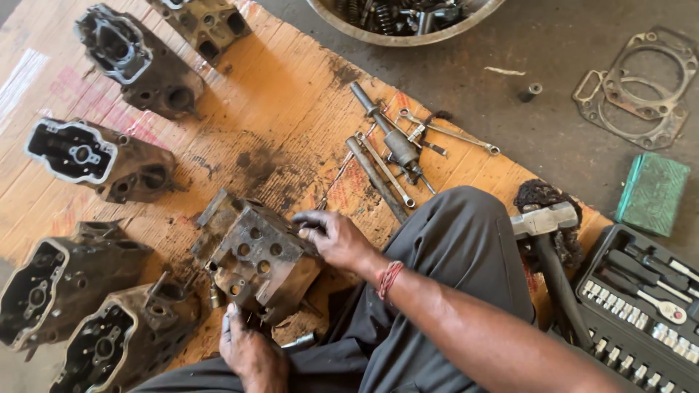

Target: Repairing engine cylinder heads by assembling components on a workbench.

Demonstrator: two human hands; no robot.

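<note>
Greasy metal fills the view: a cylinder head (256, 255) lies tilted on a stained wooden board (291, 109) on the floor. Right hand (331, 236) rests on its upper right edge, fingers curled against the metal. Left hand (251, 349) sits at its lower edge; whether its grip closes on anything cannot be told. Four more cylinder heads (102, 156) lie to the left. Wrenches (397, 156) lie beyond, a hammer (546, 222) and a socket set (641, 306) to the right
</note>
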